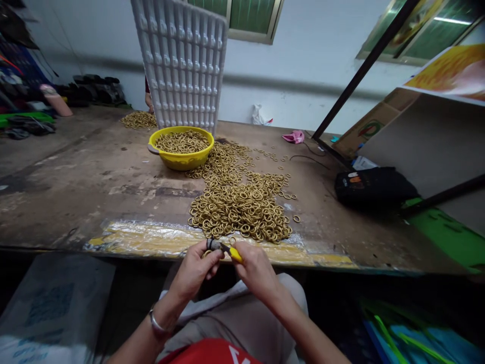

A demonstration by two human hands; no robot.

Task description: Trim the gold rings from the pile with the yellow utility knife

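At the table's front edge, my left hand [197, 269] is closed, pinching a brass-coloured ring [206, 254]. A grey wrap with a black band [212, 244] covers one of its fingertips. My right hand [254, 267] is closed around a small yellow-handled tool [235, 254]. The tool's dark tip points left and meets the left fingertips; its exact kind is hard to make out. Another ring [232, 240] shows just above the right fingers. Right beyond both hands lies a big heap of brass-coloured rings [242, 207].
A yellow basin [185, 161] full of rings stands behind the heap. Behind it rises a ridged grey plastic panel [182, 65]. Farther left, a person's hand [149, 103] is by a smaller ring pile [138, 120]. A black bag [373, 186] and dark metal bars [364, 71] are at right.
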